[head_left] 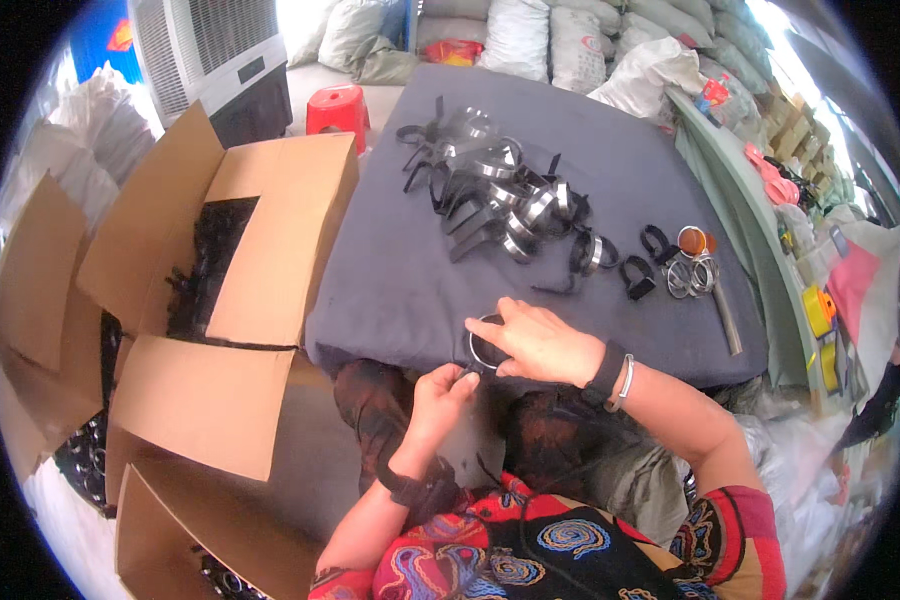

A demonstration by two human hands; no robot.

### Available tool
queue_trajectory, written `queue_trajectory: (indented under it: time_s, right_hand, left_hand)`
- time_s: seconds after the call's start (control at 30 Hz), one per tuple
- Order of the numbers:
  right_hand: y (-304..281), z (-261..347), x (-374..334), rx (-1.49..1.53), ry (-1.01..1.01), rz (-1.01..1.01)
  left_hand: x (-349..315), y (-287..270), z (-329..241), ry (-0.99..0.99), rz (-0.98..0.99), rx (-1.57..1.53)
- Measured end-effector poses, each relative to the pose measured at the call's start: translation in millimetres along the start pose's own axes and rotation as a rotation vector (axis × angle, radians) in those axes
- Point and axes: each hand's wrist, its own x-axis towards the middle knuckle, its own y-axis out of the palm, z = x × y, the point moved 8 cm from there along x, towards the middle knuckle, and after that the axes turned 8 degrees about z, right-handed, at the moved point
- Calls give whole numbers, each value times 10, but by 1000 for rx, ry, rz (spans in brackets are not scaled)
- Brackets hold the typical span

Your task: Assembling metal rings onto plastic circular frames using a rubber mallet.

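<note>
At the near edge of the table, my right hand (550, 345) holds a round metal ring (473, 348) with a dark band, its fingers curled over the top and far side. My left hand (440, 400) is closed in a pinch on a small black tab (477, 369) at the ring's near side. Farther back lies a heap of shiny metal bands with black straps (510, 195). One separate metal band (592, 254) rests at the heap's right end. Two small black strap loops (637, 278) lie to the right of it.
The grey cloth-covered table (390, 290) carries several thin metal rings (692, 277), an orange-brown round piece (692, 240) and a metal rod (727, 318) at right. An open cardboard box (280, 240) with black parts stands at left. A red stool (337, 108) and stacked sacks are behind.
</note>
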Motion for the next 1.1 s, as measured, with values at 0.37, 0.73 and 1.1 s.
queue_trajectory:
  time_s: [0.37, 0.73, 1.1]
  right_hand:
    - [428, 40, 386, -40, -125, -231]
    - [380, -95, 528, 49, -55, -256]
    - [487, -51, 187, 121, 22, -234]
  left_hand:
    - [-34, 16, 19, 60, -34, 48]
    - [7, 13, -102, 15, -9, 70]
    - [-51, 39, -35, 21, -43, 19]
